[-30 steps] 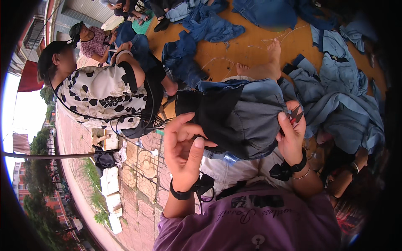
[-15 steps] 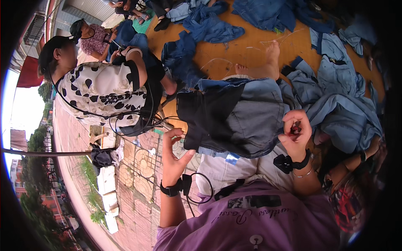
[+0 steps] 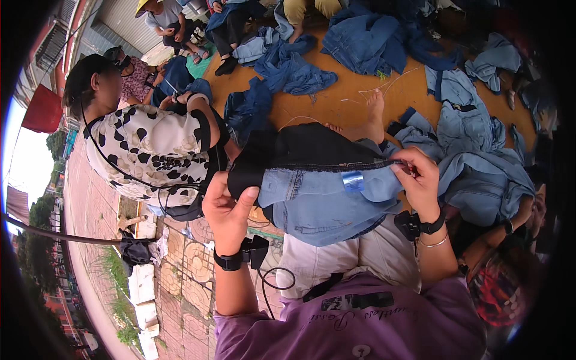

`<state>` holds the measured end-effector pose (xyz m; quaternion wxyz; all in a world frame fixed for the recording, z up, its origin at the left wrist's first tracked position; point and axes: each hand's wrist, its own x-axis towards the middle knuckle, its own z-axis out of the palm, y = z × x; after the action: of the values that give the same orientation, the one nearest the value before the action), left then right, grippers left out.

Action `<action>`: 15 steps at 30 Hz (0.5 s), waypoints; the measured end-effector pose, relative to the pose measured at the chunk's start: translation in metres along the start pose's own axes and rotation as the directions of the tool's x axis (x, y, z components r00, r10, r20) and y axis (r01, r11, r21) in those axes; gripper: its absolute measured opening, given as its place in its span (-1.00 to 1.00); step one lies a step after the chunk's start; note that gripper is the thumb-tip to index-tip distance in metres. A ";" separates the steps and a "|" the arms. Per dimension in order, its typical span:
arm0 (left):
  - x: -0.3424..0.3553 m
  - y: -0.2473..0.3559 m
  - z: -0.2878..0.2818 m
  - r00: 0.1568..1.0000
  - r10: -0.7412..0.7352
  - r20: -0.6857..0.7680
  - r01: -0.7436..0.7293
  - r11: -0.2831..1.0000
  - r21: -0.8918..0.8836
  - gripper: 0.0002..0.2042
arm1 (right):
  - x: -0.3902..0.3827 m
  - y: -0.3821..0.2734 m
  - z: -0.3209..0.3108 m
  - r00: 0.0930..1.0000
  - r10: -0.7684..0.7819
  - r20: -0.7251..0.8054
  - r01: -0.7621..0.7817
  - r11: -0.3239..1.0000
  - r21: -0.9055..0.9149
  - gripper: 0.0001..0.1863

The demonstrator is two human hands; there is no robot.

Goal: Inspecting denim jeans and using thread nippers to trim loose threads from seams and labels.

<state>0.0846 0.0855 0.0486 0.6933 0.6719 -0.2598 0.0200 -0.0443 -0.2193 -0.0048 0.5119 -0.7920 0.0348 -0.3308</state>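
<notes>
A light blue denim garment point(image 3: 327, 207) with a black cloth part point(image 3: 318, 142) lies across my lap. A dark seam runs along where the black and the blue meet, and a shiny blue sticker point(image 3: 353, 181) is stuck just below it. My left hand point(image 3: 227, 213) pinches the black end of the garment between thumb and fingers. At the other end of the seam, my right hand point(image 3: 420, 180) grips the edge with bent fingers. Whether anything small is also inside the right hand is hidden.
A person in a spotted shirt point(image 3: 153, 141) sits close on my left, with cables hanging between us. Several denim pieces point(image 3: 366, 39) lie on the orange-brown board point(image 3: 306, 108) ahead. More light blue denim point(image 3: 486, 174) and another person's arm point(image 3: 498, 240) are at my right.
Both hands have taken hold of the garment's seam and lifted it, so the light blue side with the sticker now faces me. Before, my left hand was open beside it.
</notes>
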 end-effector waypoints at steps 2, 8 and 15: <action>0.023 0.011 0.008 1.000 0.027 -0.016 -0.027 1.000 0.008 -0.76 | 0.024 -0.004 -0.009 0.997 0.067 -0.048 -0.063 0.995 0.076 -0.87; 0.095 -0.006 0.039 0.987 -0.151 0.053 0.154 0.986 -0.062 -0.75 | 0.068 0.055 -0.009 0.966 0.228 0.117 -0.255 0.908 0.332 -0.82; 0.057 -0.039 0.024 0.963 0.269 0.025 -0.212 0.695 0.687 -0.77 | 0.070 0.083 0.000 0.948 -0.143 -0.283 0.009 0.905 -0.426 -0.82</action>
<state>0.1405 0.0408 0.0337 0.3981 0.8383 -0.2927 0.2305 0.0340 -0.2859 -0.0399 0.3046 -0.8227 0.1530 -0.4551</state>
